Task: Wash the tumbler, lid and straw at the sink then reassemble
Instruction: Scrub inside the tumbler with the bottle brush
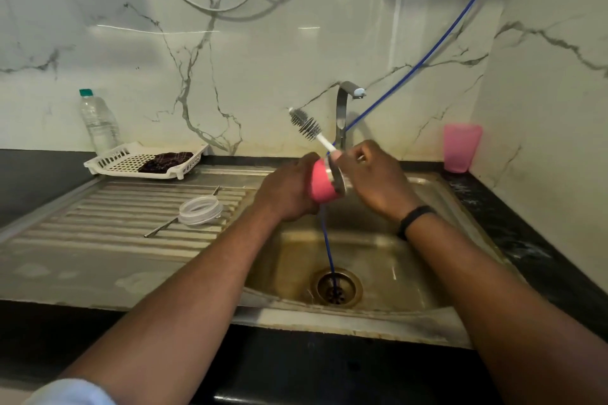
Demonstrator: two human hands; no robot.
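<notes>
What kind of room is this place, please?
Most likely a home kitchen: a steel sink with a ribbed draining board, a tap on a marble-look wall, and a white dish tray on the dark counter.

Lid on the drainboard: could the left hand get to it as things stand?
Probably not at once: the left hand grips the tumbler. The lid lies uncovered on the drainboard to its left, so the path looks free once the tumbler is released.

- Tumbler: pink body with a steel rim, tipped on its side above the sink basin, mouth toward 2 o'clock.
- Lid: clear ring, flat on the ribbed drainboard, at 9 o'clock from the tumbler.
- Straw: thin metal rod lying partly under the lid, running from 1 to 7 o'clock.
</notes>
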